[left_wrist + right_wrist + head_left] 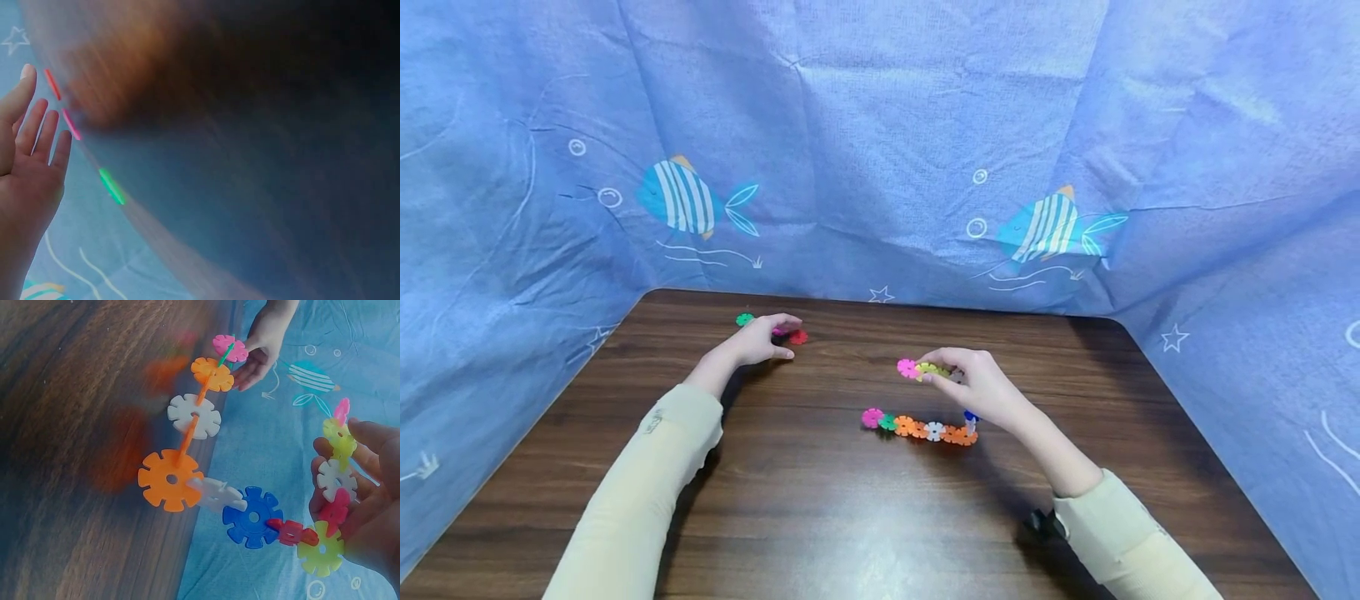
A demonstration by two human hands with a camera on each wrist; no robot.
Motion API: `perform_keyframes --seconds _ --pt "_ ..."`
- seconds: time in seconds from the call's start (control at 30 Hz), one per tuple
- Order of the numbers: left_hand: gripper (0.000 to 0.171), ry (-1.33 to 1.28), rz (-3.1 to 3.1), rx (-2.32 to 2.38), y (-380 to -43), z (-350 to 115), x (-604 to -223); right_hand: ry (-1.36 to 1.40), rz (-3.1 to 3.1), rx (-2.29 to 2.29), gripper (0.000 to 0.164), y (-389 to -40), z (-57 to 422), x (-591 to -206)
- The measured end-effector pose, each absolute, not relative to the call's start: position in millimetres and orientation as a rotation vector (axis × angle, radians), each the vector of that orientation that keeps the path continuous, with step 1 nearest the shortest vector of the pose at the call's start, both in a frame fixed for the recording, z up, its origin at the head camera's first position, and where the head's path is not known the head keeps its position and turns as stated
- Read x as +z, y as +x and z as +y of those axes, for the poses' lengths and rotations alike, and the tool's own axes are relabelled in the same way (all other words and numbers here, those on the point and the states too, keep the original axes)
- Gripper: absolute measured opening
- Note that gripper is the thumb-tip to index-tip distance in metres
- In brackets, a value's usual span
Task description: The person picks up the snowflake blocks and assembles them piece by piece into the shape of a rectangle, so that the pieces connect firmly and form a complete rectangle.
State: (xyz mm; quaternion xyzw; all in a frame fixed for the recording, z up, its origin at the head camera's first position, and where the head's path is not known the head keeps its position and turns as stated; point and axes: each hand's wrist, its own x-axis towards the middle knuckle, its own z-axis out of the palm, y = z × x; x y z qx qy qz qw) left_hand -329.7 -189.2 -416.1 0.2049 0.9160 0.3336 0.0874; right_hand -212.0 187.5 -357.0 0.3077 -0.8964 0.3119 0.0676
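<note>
My right hand point(988, 387) pinches one end of a chain of slotted plastic snowflake discs point(170, 480). In the right wrist view, the pink point(341, 410) and yellow discs of that end lie between thumb and fingers. The chain bends through a blue disc point(253, 517) into a run of orange, white, green and pink discs at the table. Over the table's far left, my left hand point(756, 340) is spread with thumb apart, holding nothing. Loose discs lie by its fingers: a red one point(798, 337), a pink one point(72, 124) and a green one point(744, 319).
The dark wood-grain table point(790, 492) has rounded far corners. Blue fish-print cloth point(880, 150) hangs behind it and along both sides. A small black object point(1037, 523) shows at the right sleeve's cuff.
</note>
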Motion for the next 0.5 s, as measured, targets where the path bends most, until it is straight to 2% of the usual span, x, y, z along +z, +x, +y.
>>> perform_keyframes --seconds 0.5 --pt "0.036 0.658 2.766 0.967 -337.2 -190.6 -423.2 0.978 -2.665 0.946 0.019 -211.7 185.7 -357.0"
